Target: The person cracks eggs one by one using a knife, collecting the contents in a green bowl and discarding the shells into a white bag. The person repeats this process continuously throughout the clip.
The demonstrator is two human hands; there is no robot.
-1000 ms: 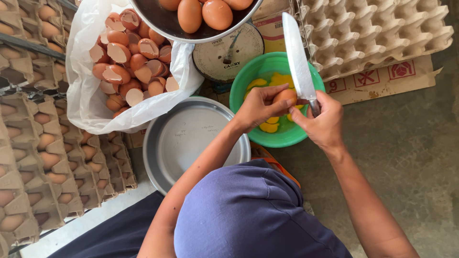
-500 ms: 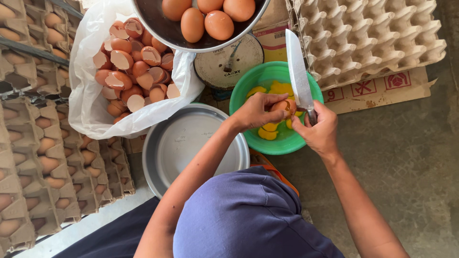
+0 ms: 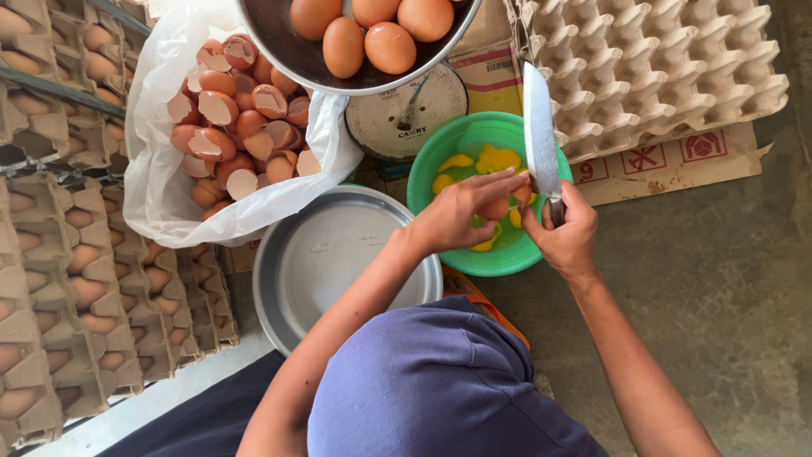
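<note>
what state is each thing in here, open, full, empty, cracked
green bowl: holds several yolks
egg: in left hand, over the green bowl
knife: in right hand, blade pointing away
steel basin: empty
pan on the scale: holds whole brown eggs
white bag: open, full of broken shells
grey trays: empty
trays at left: filled with eggs

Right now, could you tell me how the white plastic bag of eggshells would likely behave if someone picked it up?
The plastic bag would probably go floppy and sag, as its thin film already drapes in folds. It likely feels light for its bulk, since the eggshells are hollow halves. The shells would probably crunch and shift, being loosely heaped.
</note>
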